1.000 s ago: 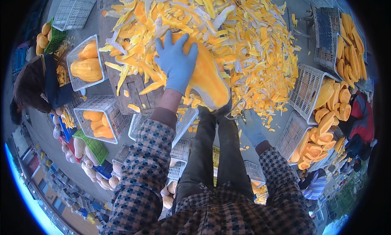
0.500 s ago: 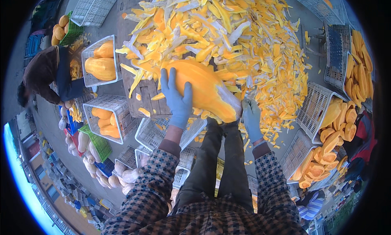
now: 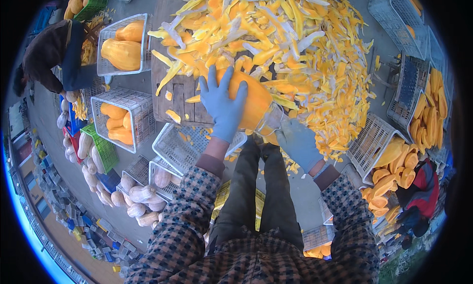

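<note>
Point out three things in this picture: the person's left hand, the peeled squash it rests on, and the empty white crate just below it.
left hand (image 3: 222, 107), head view, back of the blue glove.
peeled squash (image 3: 253, 104), head view, bare orange flank.
empty white crate (image 3: 173, 145), head view, left rim.

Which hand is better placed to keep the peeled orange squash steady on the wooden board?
The left hand: its blue glove lies flat on top of the peeled orange squash. The right hand sits lower, at the squash's near end, seemingly holding a blade.
</note>
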`<state>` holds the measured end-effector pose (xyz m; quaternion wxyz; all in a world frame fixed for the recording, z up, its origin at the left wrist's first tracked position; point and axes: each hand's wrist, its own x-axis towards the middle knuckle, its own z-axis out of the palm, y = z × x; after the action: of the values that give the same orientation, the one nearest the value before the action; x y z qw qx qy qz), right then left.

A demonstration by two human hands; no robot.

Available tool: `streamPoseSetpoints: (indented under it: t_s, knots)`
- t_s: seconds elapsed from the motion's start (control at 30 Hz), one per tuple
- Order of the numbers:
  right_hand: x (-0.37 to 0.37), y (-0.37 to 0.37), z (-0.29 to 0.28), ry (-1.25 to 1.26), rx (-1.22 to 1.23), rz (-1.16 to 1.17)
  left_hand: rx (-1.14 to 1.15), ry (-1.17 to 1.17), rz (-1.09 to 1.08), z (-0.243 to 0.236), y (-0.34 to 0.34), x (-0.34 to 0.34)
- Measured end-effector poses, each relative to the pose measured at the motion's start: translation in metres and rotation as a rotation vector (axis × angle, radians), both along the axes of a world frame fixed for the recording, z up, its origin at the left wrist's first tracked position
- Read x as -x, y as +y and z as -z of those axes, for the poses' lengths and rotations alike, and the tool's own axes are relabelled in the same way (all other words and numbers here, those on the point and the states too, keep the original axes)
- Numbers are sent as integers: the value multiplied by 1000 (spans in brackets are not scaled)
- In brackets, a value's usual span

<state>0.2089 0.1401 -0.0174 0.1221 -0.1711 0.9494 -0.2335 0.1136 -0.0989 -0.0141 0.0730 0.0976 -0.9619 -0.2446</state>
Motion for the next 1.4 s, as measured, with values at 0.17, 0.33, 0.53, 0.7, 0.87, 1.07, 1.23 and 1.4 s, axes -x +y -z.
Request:
streamPoseSetpoints:
  t_s: [0.17, 0.33, 0.53, 0.7, 0.87, 1.07, 1.23, 1.4]
  knots:
    - [-47, 49, -33, -357, -214, 241, -1, -11, -8, 2, -6, -6]
    - [-18, -6, -27, -96, 53, 222, 85, -12, -13, 3, 3, 6]
    - [-38, 52, -31, -457, -318, 259, 89, 2, 18, 4, 14, 21]
    - [-32, 54, -41, -310, -101, 347, 97, -69, 40, -3, 17, 24]
    - [6, -17, -3, 3, 92, 124, 117, -57, 43, -3, 22, 28]
    - [-56, 66, -27, -450, -186, 283, 102, -47, 56, -3, 14, 24]
    - [-17, 22, -15, -291, 71, 299, 142, -37, 66, -2, 19, 28]
    - [1, -11, -20, -347, -81, 193, 94, -7, 74, 2, 13, 21]
